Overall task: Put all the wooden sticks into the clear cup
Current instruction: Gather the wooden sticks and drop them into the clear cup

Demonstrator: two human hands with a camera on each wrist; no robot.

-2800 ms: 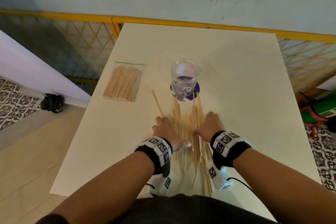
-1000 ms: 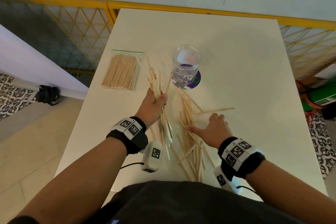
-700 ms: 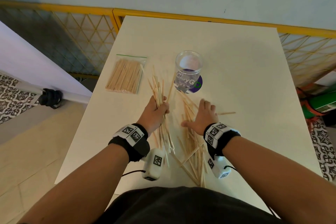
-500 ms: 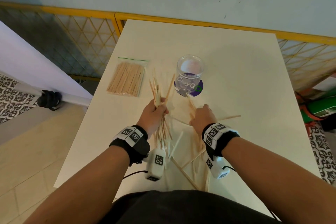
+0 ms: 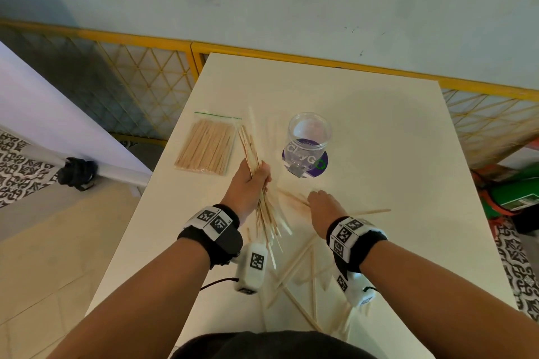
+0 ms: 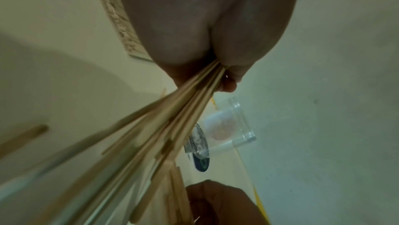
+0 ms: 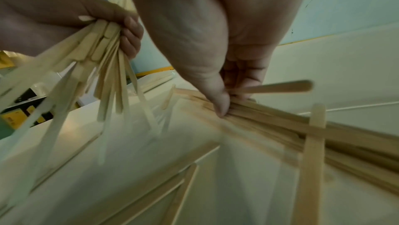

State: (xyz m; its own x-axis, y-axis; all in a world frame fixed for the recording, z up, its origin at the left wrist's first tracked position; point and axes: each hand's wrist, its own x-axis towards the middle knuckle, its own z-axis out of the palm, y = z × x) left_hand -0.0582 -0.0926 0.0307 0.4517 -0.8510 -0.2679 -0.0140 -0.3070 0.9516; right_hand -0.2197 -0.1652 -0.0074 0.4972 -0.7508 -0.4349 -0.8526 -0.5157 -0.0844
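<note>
Sticks: the thin, pale wooden sticks (image 5: pixel 294 268) lay scattered across the near half of the white tabletop (image 5: pixel 379 137), at about 6 o'clock from the cup, some crossing one another.
Bundle: a fanned bundle of the same sticks (image 5: pixel 264 210) stood lifted in the left hand (image 5: pixel 248 186), at roughly 7 o'clock from the cup.
Cup: the clear plastic cup (image 5: pixel 309 140) stood upright on a purple round coaster (image 5: pixel 318 167) and looked empty.
Left fingers: curled tight round the bundle's middle, lower ends splaying loose.
Right fingers: the right hand (image 5: pixel 323 207) was down on the pile, thumb and fingers (image 7: pixel 218 102) bent and pinching a clutch of sticks against the table.
Risk, slippage: the splayed ends could slide out of that one-handed hold, I reckoned.
Risk, cup: long sticks pushed in at a slant could tip so light a cup.
Risk, stragglers: one stick (image 5: pixel 376 210) lay off at 3 o'clock of the right hand, easy to miss.
Bystander: a sealed clear bag of shorter wooden sticks (image 5: pixel 208 144) sat at 9 o'clock of the cup.
Hard to see: motion blur smeared the sticks under the right hand; no count possible; the nearest sticks ran out of sight behind the dark shirt (image 5: pixel 271 345).
</note>
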